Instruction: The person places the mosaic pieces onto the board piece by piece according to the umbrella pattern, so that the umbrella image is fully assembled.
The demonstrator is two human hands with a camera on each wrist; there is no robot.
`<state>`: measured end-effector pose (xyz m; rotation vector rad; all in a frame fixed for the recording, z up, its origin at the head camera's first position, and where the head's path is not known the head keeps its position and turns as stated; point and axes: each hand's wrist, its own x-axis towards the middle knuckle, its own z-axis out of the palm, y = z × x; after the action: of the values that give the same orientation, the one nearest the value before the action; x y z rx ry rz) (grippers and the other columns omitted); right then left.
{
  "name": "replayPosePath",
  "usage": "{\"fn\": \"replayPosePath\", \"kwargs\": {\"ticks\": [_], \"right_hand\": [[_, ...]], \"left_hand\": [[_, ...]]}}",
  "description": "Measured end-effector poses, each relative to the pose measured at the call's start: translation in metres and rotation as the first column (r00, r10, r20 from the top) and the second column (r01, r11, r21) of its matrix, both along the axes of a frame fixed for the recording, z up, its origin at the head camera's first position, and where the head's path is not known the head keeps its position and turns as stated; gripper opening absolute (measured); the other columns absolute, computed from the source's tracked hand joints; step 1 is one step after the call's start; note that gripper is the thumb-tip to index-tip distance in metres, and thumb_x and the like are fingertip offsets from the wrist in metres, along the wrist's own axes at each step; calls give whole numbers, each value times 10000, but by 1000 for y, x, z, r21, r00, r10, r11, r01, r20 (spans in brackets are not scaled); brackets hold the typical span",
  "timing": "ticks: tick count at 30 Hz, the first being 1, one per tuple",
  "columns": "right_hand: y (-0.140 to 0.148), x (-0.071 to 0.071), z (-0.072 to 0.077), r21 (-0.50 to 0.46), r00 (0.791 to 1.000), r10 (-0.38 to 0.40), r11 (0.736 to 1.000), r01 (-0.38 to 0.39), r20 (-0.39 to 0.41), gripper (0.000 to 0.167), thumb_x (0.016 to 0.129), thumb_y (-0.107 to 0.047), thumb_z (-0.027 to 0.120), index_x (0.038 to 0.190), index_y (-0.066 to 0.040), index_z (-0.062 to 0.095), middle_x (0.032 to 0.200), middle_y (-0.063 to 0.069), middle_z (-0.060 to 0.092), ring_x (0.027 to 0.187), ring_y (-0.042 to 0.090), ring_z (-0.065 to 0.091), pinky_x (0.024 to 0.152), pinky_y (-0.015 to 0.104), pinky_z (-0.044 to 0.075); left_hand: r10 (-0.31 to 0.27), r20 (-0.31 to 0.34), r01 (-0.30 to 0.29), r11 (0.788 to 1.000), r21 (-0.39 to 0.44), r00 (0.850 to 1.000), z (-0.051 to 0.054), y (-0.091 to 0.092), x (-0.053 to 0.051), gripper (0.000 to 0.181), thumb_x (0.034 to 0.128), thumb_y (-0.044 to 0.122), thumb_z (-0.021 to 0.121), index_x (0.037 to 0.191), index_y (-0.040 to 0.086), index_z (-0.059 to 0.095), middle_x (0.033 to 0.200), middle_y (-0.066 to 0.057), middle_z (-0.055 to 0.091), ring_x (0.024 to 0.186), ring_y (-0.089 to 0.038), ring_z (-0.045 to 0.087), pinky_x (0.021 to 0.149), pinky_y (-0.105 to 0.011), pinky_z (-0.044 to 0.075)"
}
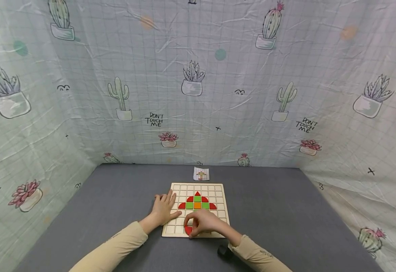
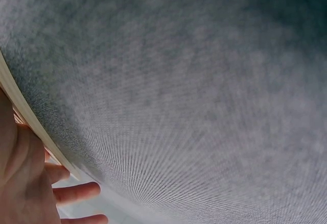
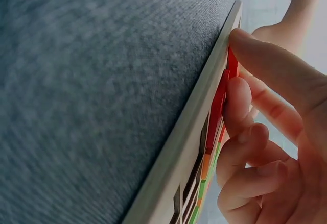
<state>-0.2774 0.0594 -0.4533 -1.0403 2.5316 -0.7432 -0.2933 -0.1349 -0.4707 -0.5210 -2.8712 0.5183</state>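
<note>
A square wooden grid board (image 1: 220, 191) lies on the table, with red, green and orange tiles set in a pointed pattern topped by a red triangle tile (image 1: 197, 193). My left hand (image 1: 162, 208) rests flat on the board's left edge, fingers spread; its fingers (image 2: 76, 192) also show in the left wrist view. Near the front edge, my right hand (image 1: 205, 221) pinches a red tile (image 1: 188, 229) with curved outline between thumb and index finger. The right wrist view shows this red tile (image 3: 232, 63) low against the board; the right hand covers the tiles beneath it.
A small printed card (image 1: 201, 173) with a similar coloured pattern lies behind the board on the dark grey table (image 1: 266, 204). A black object (image 1: 224, 252) sits by the right sleeve. A cactus-print curtain (image 1: 198, 113) encloses the table's back and sides.
</note>
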Motion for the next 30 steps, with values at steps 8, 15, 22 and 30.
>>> {"fn": "replayPosePath", "kwargs": {"ticks": [8, 15, 22, 30], "right_hand": [[1, -1, 2, -3, 1000, 2, 1000, -2, 28, 280, 670, -172, 777, 925, -168, 662, 516, -69, 534, 432, -19, 455, 449, 157, 390], [3, -3, 4, -11, 998, 32, 999, -32, 51, 279, 682, -155, 768, 940, -143, 662, 524, -44, 540, 432, -16, 443, 451, 152, 384], [4, -3, 2, -25, 997, -8, 1000, 10, 73, 237, 691, -144, 758, 902, -131, 651, 535, -57, 524, 448, -6, 446, 446, 157, 370], [3, -3, 1, -20, 998, -39, 999, 40, 59, 214, 681, -147, 765, 858, -133, 644, 529, -81, 508, 451, -10, 443, 448, 156, 364]], "left_hand": [[-21, -70, 20, 1000, -15, 997, -20, -4, -10, 802, 854, 677, 155, 1394, 103, 306, 1433, -112, 322, 1074, -257, 471, 831, -522, 333], [-13, -25, 14, 1000, 7, 1000, -2, -1, -1, 747, 828, 647, 360, 1327, 95, 428, 1370, -92, 422, 1071, -256, 492, 822, -498, 361], [-13, -12, 13, 1000, 2, 1000, -2, 0, 0, 756, 830, 657, 332, 1331, 99, 423, 1373, -96, 419, 1079, -256, 488, 831, -482, 362], [-4, 2, 4, 1000, 7, 1000, -2, 0, 0, 747, 836, 655, 327, 1334, 106, 419, 1378, -88, 415, 1085, -247, 487, 839, -484, 359]]}}
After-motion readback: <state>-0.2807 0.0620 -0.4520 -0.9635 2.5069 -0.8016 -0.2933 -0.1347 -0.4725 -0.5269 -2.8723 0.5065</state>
